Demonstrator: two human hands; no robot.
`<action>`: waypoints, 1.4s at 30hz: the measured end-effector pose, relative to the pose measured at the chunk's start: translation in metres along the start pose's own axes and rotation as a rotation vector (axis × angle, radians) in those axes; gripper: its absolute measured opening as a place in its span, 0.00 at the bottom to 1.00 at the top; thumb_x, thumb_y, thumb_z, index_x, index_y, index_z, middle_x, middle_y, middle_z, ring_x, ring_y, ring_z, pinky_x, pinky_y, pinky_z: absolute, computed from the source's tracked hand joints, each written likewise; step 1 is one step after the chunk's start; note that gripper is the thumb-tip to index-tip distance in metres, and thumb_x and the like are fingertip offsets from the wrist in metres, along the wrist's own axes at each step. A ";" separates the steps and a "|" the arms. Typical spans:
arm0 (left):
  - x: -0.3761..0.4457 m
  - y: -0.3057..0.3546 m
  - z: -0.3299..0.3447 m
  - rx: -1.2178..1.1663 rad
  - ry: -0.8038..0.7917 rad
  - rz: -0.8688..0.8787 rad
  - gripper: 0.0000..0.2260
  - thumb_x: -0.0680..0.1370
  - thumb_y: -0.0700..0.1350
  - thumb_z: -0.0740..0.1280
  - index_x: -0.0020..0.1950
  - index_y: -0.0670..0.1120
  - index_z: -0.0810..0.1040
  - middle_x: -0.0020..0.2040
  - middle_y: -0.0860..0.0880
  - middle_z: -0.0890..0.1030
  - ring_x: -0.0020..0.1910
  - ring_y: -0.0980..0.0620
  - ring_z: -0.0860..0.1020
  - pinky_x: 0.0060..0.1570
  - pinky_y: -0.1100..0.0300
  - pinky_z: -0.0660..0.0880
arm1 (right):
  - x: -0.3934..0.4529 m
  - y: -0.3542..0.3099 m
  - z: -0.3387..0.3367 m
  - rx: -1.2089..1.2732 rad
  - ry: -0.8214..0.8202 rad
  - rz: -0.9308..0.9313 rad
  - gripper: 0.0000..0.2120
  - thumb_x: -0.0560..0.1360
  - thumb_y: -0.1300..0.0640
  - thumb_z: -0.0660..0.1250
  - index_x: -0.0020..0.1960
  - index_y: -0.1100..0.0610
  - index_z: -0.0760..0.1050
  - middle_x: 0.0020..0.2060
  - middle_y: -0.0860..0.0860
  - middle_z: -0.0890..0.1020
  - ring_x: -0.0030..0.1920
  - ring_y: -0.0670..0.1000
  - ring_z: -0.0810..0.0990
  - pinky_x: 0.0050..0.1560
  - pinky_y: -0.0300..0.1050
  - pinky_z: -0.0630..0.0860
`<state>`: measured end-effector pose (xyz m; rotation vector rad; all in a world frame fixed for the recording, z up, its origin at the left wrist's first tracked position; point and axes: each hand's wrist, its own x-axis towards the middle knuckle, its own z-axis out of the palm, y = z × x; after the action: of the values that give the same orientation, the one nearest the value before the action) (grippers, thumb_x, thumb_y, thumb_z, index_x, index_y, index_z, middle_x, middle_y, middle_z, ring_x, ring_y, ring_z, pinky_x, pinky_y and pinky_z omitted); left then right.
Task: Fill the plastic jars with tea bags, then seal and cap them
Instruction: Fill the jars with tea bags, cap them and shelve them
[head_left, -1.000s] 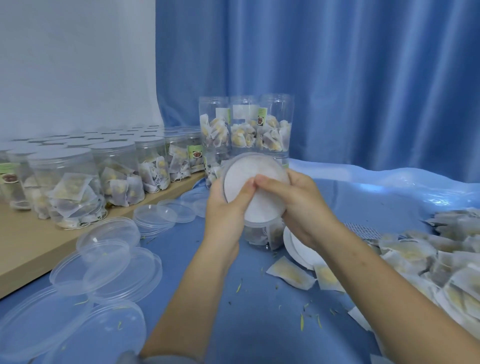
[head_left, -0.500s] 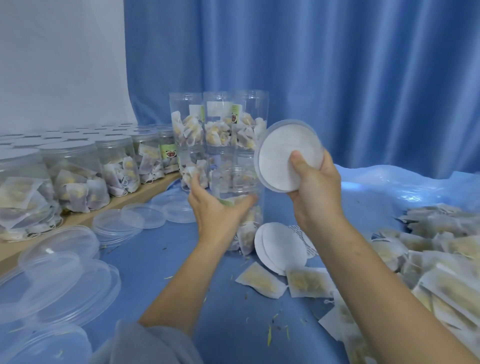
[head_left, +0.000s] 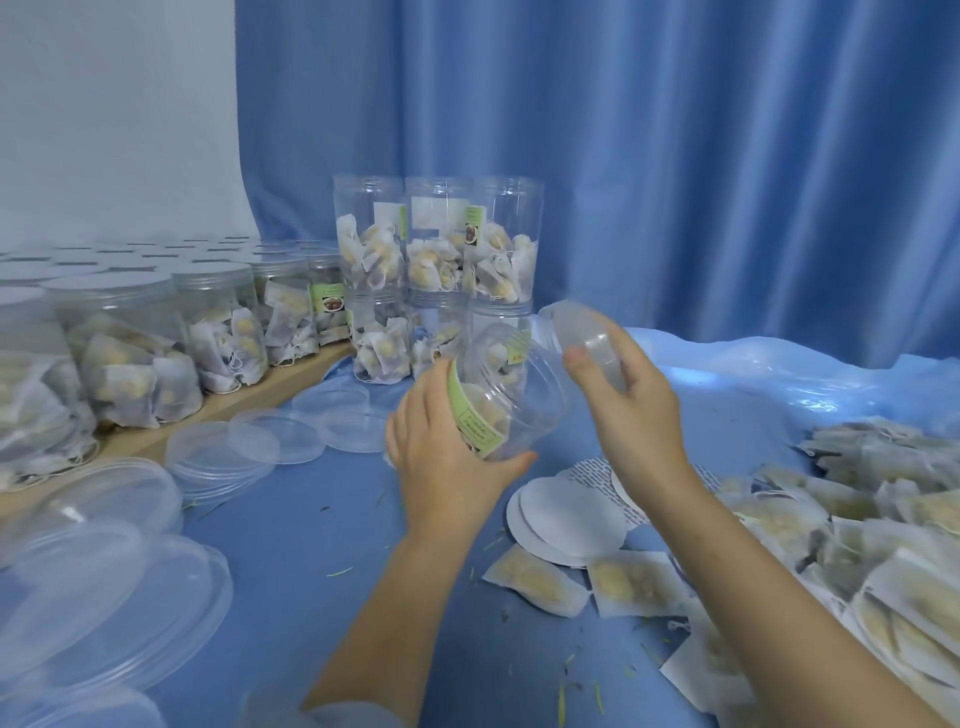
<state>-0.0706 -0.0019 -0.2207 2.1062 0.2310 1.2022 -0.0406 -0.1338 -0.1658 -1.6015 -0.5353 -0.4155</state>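
My left hand (head_left: 441, 441) grips a clear plastic jar (head_left: 511, 392) with a green label and tea bags inside, tilted so its open mouth points up and to the right. My right hand (head_left: 631, 397) holds a clear cap (head_left: 582, 338) just beside that mouth, a small gap away. White round seal discs (head_left: 566, 522) lie on the blue cloth below my hands. Two loose tea bags (head_left: 535, 577) lie in front of them.
Filled uncapped jars (head_left: 441, 270) stand stacked at the back centre. Capped jars (head_left: 130, 353) fill a wooden board (head_left: 270, 389) on the left. Loose clear caps (head_left: 249, 447) lie lower left. A heap of tea bags (head_left: 852, 519) covers the right side.
The cap with its white seal has come down from the raised right hand toward the jar. The left hand has lifted and tilted the jar off the cloth.
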 end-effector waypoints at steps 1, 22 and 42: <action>-0.001 -0.001 -0.002 0.038 -0.006 0.031 0.49 0.56 0.53 0.80 0.72 0.47 0.62 0.70 0.50 0.67 0.71 0.49 0.62 0.71 0.47 0.57 | -0.002 -0.001 0.001 0.018 -0.083 0.008 0.12 0.75 0.47 0.66 0.57 0.35 0.75 0.50 0.27 0.78 0.51 0.26 0.73 0.49 0.20 0.67; 0.002 -0.018 -0.025 0.065 -0.109 0.332 0.45 0.57 0.57 0.79 0.69 0.43 0.67 0.67 0.46 0.71 0.69 0.45 0.67 0.66 0.36 0.60 | 0.009 -0.007 -0.031 -0.366 -0.726 -0.077 0.47 0.58 0.55 0.81 0.66 0.29 0.59 0.63 0.29 0.65 0.65 0.35 0.65 0.62 0.40 0.70; -0.003 -0.017 -0.020 0.087 -0.086 0.344 0.44 0.59 0.59 0.77 0.71 0.45 0.67 0.68 0.46 0.71 0.70 0.44 0.66 0.69 0.37 0.57 | 0.008 -0.003 -0.021 -0.419 -0.527 0.097 0.52 0.45 0.22 0.69 0.67 0.28 0.56 0.61 0.39 0.73 0.54 0.45 0.79 0.47 0.44 0.79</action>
<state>-0.0858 0.0190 -0.2263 2.3335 -0.1274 1.3099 -0.0347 -0.1537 -0.1568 -2.1491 -0.7989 -0.0190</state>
